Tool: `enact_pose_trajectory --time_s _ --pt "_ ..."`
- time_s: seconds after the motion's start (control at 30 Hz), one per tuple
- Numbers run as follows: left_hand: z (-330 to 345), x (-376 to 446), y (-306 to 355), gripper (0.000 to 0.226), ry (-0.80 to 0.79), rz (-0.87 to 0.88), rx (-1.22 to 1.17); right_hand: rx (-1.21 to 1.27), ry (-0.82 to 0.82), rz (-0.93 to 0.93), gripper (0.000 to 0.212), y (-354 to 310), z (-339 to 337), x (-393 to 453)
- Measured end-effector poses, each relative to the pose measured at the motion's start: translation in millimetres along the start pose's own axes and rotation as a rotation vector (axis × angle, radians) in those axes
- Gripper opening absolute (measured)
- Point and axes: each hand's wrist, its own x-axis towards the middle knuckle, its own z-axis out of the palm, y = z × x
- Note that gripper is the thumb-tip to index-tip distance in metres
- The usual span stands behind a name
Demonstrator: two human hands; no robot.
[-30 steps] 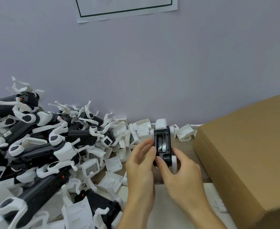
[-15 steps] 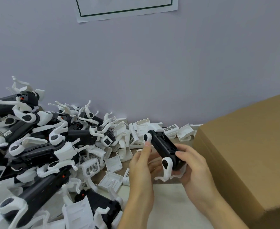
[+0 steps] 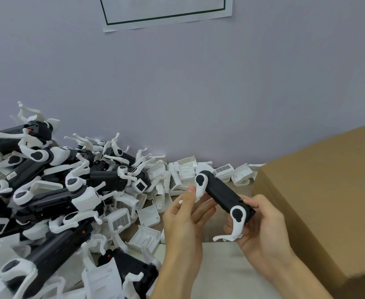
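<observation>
Lilac-grey wall fills the upper half of the head view, with a white paper sheet (image 3: 166,11) edged in a dark line taped at the top. Below it the table (image 3: 220,277) shows pale and matte at bottom centre, and a plain brown cardboard box (image 3: 328,201) takes up the right side.

A second ago I held the black body (image 3: 224,196) upright, its open compartment with metal springs facing me. Now it lies slanted just right of centre, turned so a smooth closed flank and two round black hubs show. My right hand (image 3: 265,225) clasps the lower end, fingers curled round it. My left hand (image 3: 183,221) pinches the far leg (image 3: 200,186) at the upper end. The near leg (image 3: 236,223) hangs down, thin and hooked, its foot pointing left. I judge I am past looking into the compartment and now checking or setting the legs.

Left of the frame, a heap of finished units (image 3: 48,201) lies tangled, with satin black shells, glossy white curved legs and small orange dots. Loose white covers (image 3: 149,214), boxy, ribbed or grilled, lie scattered between the heap and my hands.
</observation>
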Motion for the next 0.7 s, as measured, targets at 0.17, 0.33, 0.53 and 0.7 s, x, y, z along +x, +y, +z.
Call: enact_pose_trajectory --time_s 0.17,0.33,0.53,0.7 --pt "2 -2 0 0.053 -0.082 -0.020 0.032 -0.036 -0.094 -0.166 0.026 2 1 -1" --pt "1 -4 -5 0.050 -0.184 0.023 0.303 -0.487 -0.028 -0.536 0.028 8 -3 -1" --pt "-3 -2 -7 0.045 -0.056 -0.021 0.283 -1.024 -0.237 -0.753 0.047 17 3 -3" --pt "-4 2 -4 0.040 0.025 0.037 0.147 -1.114 -0.191 -0.894 0.051 23 9 -8"
